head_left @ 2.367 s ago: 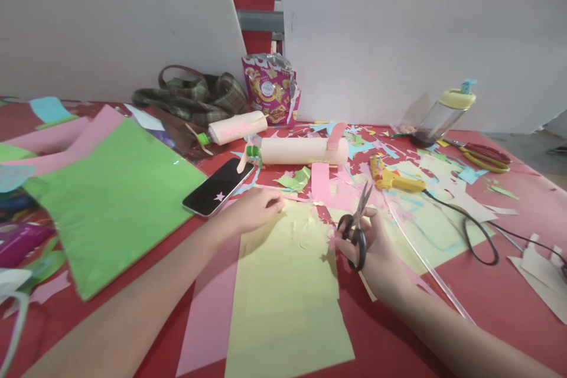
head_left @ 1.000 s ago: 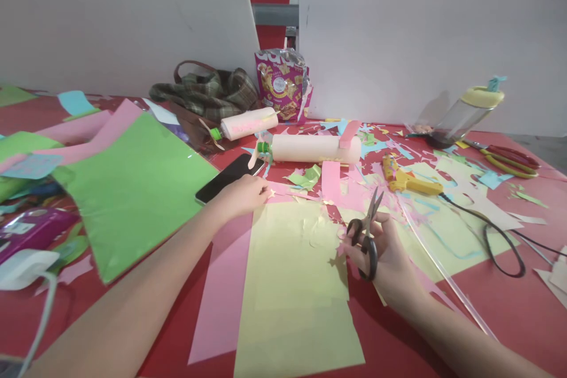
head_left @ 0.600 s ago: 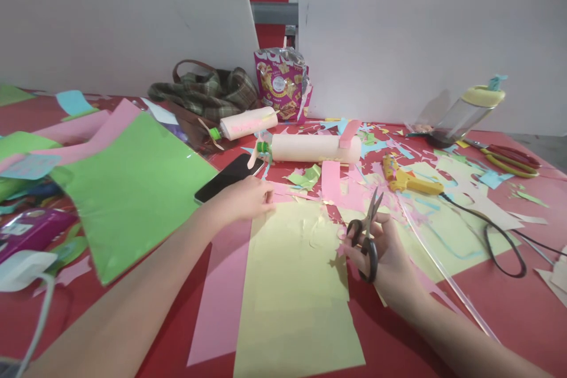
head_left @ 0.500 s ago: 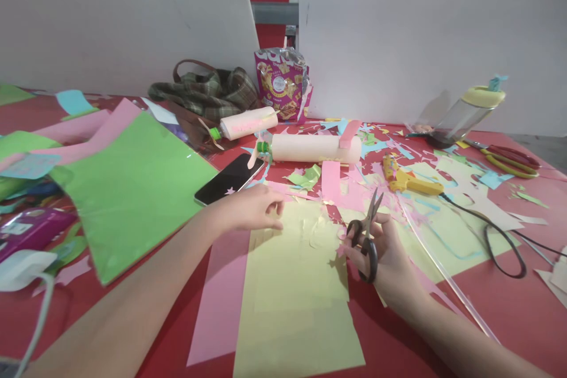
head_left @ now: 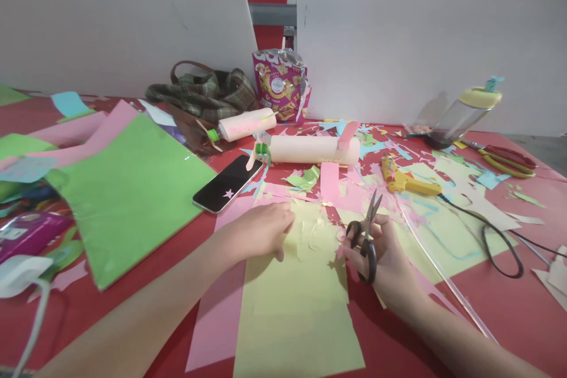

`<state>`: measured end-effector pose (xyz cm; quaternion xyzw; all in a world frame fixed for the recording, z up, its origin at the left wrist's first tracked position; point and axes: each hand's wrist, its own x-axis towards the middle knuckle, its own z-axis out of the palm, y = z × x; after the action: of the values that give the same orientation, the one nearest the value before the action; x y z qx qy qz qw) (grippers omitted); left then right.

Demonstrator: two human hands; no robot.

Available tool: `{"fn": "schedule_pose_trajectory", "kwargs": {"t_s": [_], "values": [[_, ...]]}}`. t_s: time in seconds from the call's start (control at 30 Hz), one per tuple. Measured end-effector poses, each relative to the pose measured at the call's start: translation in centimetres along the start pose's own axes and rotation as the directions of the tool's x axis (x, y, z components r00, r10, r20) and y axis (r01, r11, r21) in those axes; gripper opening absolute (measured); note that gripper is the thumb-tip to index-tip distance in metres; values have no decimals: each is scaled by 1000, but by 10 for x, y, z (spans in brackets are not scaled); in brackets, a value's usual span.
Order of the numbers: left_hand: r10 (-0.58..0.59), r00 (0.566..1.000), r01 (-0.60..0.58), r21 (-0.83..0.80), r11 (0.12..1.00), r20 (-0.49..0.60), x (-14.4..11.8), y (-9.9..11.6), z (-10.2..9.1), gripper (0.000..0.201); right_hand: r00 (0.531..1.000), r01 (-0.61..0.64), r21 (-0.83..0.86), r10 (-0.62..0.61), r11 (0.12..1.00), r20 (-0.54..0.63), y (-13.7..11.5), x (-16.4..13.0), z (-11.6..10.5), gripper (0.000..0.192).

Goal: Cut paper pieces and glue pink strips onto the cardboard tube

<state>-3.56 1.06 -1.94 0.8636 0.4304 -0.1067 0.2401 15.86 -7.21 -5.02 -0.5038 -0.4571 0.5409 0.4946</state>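
My right hand holds a pair of scissors with black handles, blades upward and slightly parted, over the right edge of the yellow paper. My left hand hovers over the upper left part of the yellow paper, palm down. Its fingers curve down with a gap to the thumb, and I see nothing in them. Small pale yellow scraps lie on the sheet just beyond that hand. A strip of pink paper lies partly under the yellow sheet. A phone with a small pink star on it lies beyond my left forearm.
Paper-wrapped bottles with green caps lie beyond my hands. At right are a yellow glue gun with a black cord, pliers and a clear bottle. Green sheets lie left. A snack bag stands behind.
My left hand has moved toward me and slightly right, from the top edge of the yellow paper to lower over it. My right hand with the scissors has hardly moved.
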Motion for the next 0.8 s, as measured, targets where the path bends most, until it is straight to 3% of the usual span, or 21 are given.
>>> {"fn": "schedule_pose_trajectory", "kwargs": {"t_s": [0.13,0.27,0.37,0.47,0.6,0.8], "values": [[-10,1000,9,-15,1000,-12,-2,-1,0,27,1000,6,-11,-6,1000,7,0,1,-1,30],[8,999,-12,-141,990,-31,-1,-7,0,19,1000,-14,-21,14,1000,15,-3,0,0,30],[10,990,-42,-230,972,-137,1,-6,0,9,1000,-6,-26,6,1000,11,-1,-1,-1,30],[-37,959,-58,-320,946,-282,4,4,2,16,1000,26,-20,-26,999,-8,2,-2,-1,30],[-146,919,-74,-522,850,-367,10,19,15,18,997,76,-15,-77,997,-14,4,-1,0,32],[-215,899,-138,-712,688,-382,16,23,30,12,992,128,-7,-128,992,-1,1,-3,2,31]]}}
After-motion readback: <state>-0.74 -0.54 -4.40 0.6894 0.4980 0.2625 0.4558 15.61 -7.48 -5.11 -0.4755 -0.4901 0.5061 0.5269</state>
